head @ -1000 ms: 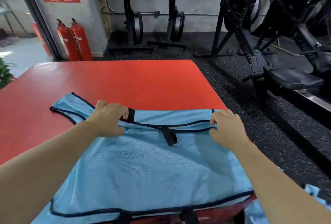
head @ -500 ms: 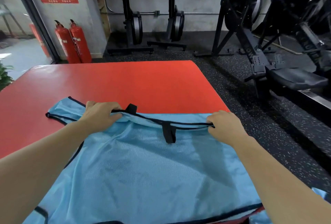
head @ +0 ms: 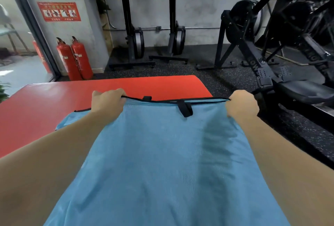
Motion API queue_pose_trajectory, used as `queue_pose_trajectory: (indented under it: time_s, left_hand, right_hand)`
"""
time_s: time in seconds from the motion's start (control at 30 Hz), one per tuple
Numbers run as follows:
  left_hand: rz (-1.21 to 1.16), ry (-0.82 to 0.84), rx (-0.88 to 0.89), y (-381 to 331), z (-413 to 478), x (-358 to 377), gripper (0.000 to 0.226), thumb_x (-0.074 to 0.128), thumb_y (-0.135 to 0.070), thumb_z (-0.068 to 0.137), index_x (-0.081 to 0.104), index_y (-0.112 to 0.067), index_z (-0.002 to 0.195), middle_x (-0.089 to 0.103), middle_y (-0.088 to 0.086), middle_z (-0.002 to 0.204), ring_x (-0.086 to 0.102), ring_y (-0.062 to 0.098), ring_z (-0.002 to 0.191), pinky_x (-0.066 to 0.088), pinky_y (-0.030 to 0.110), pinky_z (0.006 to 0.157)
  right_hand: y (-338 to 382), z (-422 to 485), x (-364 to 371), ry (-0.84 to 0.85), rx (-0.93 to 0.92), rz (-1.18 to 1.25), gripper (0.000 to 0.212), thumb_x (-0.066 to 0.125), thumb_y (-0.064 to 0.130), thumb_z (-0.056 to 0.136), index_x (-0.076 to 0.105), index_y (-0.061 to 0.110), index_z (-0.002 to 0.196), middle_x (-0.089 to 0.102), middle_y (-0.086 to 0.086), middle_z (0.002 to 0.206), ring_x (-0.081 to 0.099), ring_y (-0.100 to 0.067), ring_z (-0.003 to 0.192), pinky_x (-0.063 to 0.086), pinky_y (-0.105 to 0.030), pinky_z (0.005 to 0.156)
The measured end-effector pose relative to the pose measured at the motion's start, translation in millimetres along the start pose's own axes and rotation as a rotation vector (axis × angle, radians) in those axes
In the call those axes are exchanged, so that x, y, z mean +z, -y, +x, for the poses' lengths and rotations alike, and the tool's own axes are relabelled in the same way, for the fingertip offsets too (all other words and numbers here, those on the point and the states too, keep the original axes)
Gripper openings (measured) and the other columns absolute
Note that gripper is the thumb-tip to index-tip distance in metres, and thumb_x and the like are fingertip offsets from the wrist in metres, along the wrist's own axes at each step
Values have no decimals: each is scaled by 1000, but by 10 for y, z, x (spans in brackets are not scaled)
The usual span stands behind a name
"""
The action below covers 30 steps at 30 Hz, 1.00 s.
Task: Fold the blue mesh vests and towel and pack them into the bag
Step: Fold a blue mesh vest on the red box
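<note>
The red tabletop [head: 45, 110] carried the work. The blue mesh vest [head: 162, 162] was held up above the tabletop's near half by its black-bound top edge, probably so the cloth would drop straight for a clean fold. The left hand [head: 106, 104] and right hand [head: 242, 108] each gripped one end of that edge, fingers [head: 117, 93] curled tight round the binding to keep it taut. A small black tab [head: 184, 108] dangled midway. No bag or towel showed on the tabletop.
</note>
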<state>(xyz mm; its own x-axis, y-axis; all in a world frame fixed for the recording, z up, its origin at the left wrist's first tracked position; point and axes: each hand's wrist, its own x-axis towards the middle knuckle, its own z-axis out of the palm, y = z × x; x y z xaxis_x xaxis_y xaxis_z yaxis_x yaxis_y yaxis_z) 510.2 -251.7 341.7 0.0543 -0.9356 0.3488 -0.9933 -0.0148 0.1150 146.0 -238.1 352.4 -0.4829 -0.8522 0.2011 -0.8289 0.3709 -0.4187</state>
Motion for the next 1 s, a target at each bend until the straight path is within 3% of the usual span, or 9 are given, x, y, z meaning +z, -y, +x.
queue_pose_trajectory:
  time_s: [0.1, 0.27, 0.4, 0.5, 0.6, 0.73, 0.83, 0.9, 1.0]
  left_hand:
    - [117, 13, 31, 47, 194, 280, 23, 37, -20, 101, 58, -26, 108, 66, -5, 91, 59, 21, 83, 20, 36, 81]
    - [307, 46, 11, -1, 246, 541, 48, 53, -4, 84, 49, -23, 129, 56, 0, 118, 52, 23, 109, 27, 41, 97]
    - [136, 122, 56, -343, -135, 542, 52, 43, -26, 100, 29, -22, 150, 9, 8, 162, 8, 25, 148, 7, 45, 118]
    - [-2, 334, 174, -640, -733, 607, 71, 19, -63, 96, 8, -27, 156, -10, 5, 164, -10, 24, 151, -1, 47, 122]
    - [39, 473, 141, -559, -983, 621, 94, 0, -88, 73, -6, -41, 154, -14, -2, 164, -15, 20, 150, -5, 58, 117]
    - [120, 514, 127, -227, -1041, 483, 109, -3, -101, 55, -14, -48, 150, -15, -7, 163, -18, 19, 150, -4, 65, 115]
    - [111, 537, 193, -131, -1319, 382, 112, -6, -103, 49, -16, -51, 148, -19, -10, 162, -20, 17, 149, -6, 63, 115]
    - [116, 545, 215, -98, -1400, 315, 111, -2, -104, 49, -11, -54, 148, -14, -10, 163, -16, 16, 150, -6, 61, 116]
    - [43, 398, 217, -227, -1216, 209, 110, 4, -104, 49, 27, -47, 141, 15, -6, 159, 10, 18, 147, 3, 54, 118]
  right_hand:
    - [31, 168, 265, 35, 75, 94, 7, 59, 9, 82, 58, 4, 87, 68, -16, 96, 63, -34, 86, 46, -31, 70]
    - [-45, 211, 690, 41, 25, 231, 48, 61, 18, 91, 41, 8, 133, 46, -20, 133, 56, -42, 110, 44, -44, 87]
    - [-58, -154, 859, -4, -323, -25, 68, 60, 36, 91, 30, 10, 147, 37, -16, 145, 44, -38, 126, 37, -46, 98]
    - [-34, -432, 974, 272, -510, -210, 77, 30, 62, 97, 6, 19, 156, 7, -10, 163, 6, -26, 150, 8, -47, 117]
    - [-140, -446, 929, 455, -484, -319, 76, 10, 71, 93, -3, 31, 156, -10, -2, 164, -11, -22, 150, -3, -54, 118]
    - [-333, -527, 786, 462, -358, -375, 81, 8, 78, 87, -8, 36, 154, -16, -2, 163, -15, -24, 149, -5, -58, 117]
    - [-403, -813, 732, 477, -328, -372, 81, 8, 78, 87, -6, 36, 154, -16, -5, 162, -16, -28, 149, -7, -58, 116]
    - [-371, -944, 692, 428, -314, -417, 79, 12, 74, 90, 5, 30, 154, -1, -12, 162, -5, -32, 149, -4, -59, 114]
    - [-146, -965, 646, 237, -463, -426, 60, 27, 60, 95, 39, 21, 138, 39, -10, 142, 27, -29, 135, 19, -50, 108]
